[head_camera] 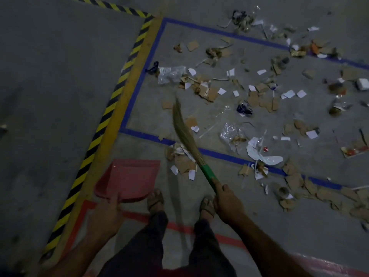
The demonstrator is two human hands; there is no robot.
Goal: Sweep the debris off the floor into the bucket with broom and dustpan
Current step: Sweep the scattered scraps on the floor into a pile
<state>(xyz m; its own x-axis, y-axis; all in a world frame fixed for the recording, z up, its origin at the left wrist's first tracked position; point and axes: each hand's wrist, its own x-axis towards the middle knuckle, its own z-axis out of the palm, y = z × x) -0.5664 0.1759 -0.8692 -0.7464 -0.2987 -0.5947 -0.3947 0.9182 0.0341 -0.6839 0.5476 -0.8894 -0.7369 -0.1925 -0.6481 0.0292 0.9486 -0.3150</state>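
Note:
My right hand [226, 202] grips the green handle of a grass broom [184, 134], whose bristles reach up and left over the blue tape line. My left hand [106, 215] holds a red dustpan [129, 176] by its near end, with the pan's mouth facing away from me, low over the floor. A small heap of cardboard and paper scraps [182, 161] lies between the dustpan and the broom. More debris [257, 96], cardboard, paper bits and clear plastic, is spread across the floor to the right. No bucket is in view.
Blue tape [137, 84] marks a rectangle on the grey floor. A yellow band with black-and-yellow hazard tape [111, 104] runs diagonally on the left. Red tape [179, 228] crosses near my sandalled feet [155, 200].

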